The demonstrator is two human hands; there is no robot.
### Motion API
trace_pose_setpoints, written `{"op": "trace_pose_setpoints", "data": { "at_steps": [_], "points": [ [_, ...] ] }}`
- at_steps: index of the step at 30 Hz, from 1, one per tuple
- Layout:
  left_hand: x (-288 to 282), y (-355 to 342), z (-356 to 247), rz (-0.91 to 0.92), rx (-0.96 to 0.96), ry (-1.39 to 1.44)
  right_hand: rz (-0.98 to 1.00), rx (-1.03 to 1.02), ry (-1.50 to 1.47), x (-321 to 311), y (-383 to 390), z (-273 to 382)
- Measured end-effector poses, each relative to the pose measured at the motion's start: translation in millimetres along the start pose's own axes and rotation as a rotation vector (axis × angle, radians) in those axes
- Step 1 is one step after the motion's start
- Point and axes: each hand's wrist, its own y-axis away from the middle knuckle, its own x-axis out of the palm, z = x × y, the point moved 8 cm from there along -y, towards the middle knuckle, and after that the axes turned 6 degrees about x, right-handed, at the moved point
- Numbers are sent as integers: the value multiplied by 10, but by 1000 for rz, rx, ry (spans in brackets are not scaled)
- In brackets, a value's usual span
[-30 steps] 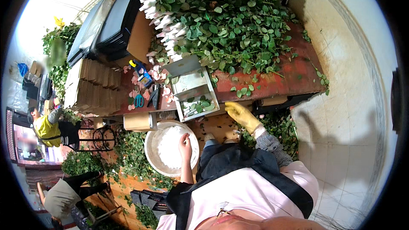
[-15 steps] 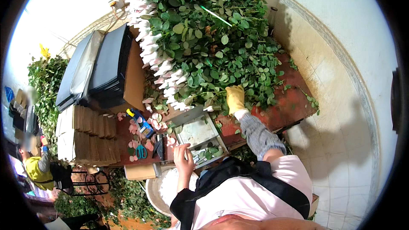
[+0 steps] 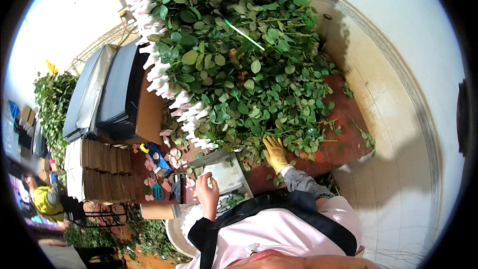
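Observation:
My right hand [image 3: 275, 154], in a yellow glove with a grey knitted sleeve behind it, reaches the near edge of a big pile of leafy rose stems [image 3: 249, 79]. Its fingers are spread against the leaves, and no stem shows gripped in them. White-pink sleeved flower heads [image 3: 172, 97] line the pile's left side. My bare left hand [image 3: 207, 189] hovers by a pale metal tray [image 3: 224, 174], fingers loosely bent and apart with nothing visible in them. Cut leaves [image 3: 231, 200] lie in the tray's near part. A thin green-white strip [image 3: 244, 35] rests across the foliage.
Left of the tray, the red table [image 3: 343, 104] holds teal scissors [image 3: 158, 191], a blue-yellow tool [image 3: 158, 162] and loose petals [image 3: 175, 162]. Folded brown cardboard [image 3: 107, 172] and dark sheets [image 3: 117, 89] are stacked farther left. A white tub [image 3: 175, 234] stands below. Another person [image 3: 47, 201] works at far left.
My right hand has gone from closed among the leaves to spread fingers at the pile's near edge. My left hand has shifted slightly left and down. The whole view has shifted a little.

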Motion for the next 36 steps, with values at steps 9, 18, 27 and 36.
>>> {"op": "trace_pose_setpoints", "data": {
  "at_steps": [9,18,27,36],
  "points": [
    [37,-25,-10,-30,-77,-214,97,338,-524,406,-830,-520],
    [41,-61,-57,87,-40,-67,-100,87,-210,-912,-483,98],
    [-1586,-997,1073,-288,-36,19,271,-171,-797,-788,143,2360],
    [-4730,-3145,3839,-770,-251,-582,238,-395,-413,-752,322,2933]
  ]
}}
